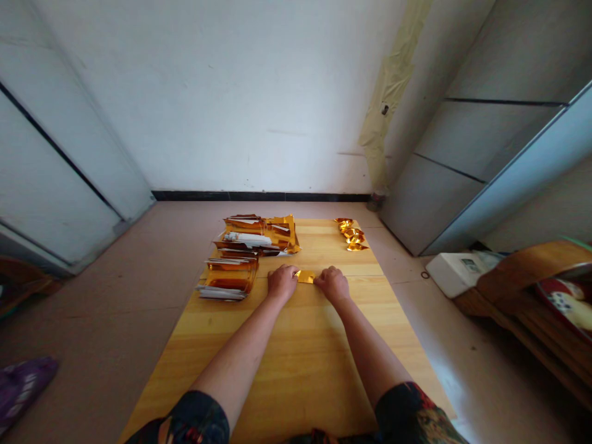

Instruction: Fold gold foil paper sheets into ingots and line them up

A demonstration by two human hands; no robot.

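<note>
A small piece of gold foil paper (306,277) lies on the wooden table between my two hands. My left hand (282,282) pinches its left end, and my right hand (332,283) pinches the right end, with the fingers of both curled in. The foil looks flat and shiny, with creases across it. Left of my left hand are stacks of gold foil sheets (234,271) with white paper edges showing. At the table's far right corner sit several folded gold foil pieces (354,235), shaped like small ingots.
The wooden table (296,370) stands on a tiled floor, facing a white wall (240,111). Grey cabinet panels (444,160) rise at the right. A white box (451,274) and a wooden chair (522,277) are on the right. Something purple (28,385) lies at the lower left.
</note>
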